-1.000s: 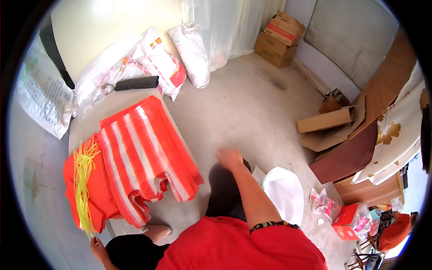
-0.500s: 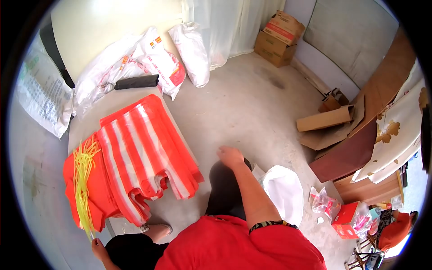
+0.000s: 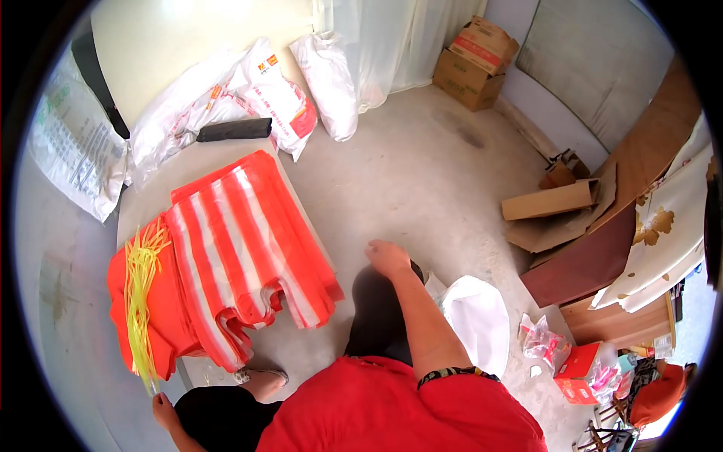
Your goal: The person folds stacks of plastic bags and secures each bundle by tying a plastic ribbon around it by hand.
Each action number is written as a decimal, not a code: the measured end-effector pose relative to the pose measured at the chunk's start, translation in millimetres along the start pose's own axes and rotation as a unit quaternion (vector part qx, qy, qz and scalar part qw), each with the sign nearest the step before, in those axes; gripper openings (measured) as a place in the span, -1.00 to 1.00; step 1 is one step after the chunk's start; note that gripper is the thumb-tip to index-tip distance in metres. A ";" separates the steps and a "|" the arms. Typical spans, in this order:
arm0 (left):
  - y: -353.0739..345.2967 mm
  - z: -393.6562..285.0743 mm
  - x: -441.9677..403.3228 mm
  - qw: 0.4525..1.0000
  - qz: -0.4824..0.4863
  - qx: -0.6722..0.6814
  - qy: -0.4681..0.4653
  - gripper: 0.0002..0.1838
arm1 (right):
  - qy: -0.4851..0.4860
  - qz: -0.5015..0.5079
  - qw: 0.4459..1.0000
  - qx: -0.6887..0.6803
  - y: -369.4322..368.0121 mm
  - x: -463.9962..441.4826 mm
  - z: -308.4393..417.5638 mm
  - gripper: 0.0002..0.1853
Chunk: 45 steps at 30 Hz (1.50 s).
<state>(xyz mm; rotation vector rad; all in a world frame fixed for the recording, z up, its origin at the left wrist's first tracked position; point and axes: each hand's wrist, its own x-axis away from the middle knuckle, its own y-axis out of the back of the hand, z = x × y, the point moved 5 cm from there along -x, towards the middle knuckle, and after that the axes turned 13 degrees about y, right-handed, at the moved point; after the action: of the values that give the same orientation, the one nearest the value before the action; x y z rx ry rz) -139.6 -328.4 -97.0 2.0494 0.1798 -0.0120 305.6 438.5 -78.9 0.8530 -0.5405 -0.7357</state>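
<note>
A stack of red and white striped plastic bags (image 3: pixel 241 248) lies on a low table, beside a folded red pile (image 3: pixel 166 324). Across that pile runs a bundle of yellow strips (image 3: pixel 140 301), its lower end hanging near my left hand (image 3: pixel 163 410). That hand is at the lower left by my knee; its fingers are small in view, and their hold on the strips cannot be made out. My right hand (image 3: pixel 387 256) rests over my other knee with its fingers curled, and whether anything is inside is hidden.
White sacks (image 3: pixel 271 98) and a black roll (image 3: pixel 234 129) lie beyond the bags. Cardboard boxes (image 3: pixel 471 71) stand at the back, with an opened carton (image 3: pixel 550 202) at the right. An open white sack (image 3: pixel 476 320) sits beside my right leg. A person in red (image 3: pixel 657 395) is at far right.
The view has shifted slightly, so the room appears a little further right and the bags slightly higher. Both hands stay in nearly the same places.
</note>
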 end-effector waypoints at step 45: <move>-94.8 -247.4 108.9 0.928 0.230 0.244 -0.166 -0.48 | 0.012 -0.100 0.995 -0.020 -3.9 1.8 -21.0 -0.57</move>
<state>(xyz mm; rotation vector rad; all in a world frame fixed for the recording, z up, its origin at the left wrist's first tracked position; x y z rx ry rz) -61.6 -53.8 -74.1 2.4987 -0.5705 -0.1226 319.7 445.4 -93.5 0.8849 -0.4209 -0.9149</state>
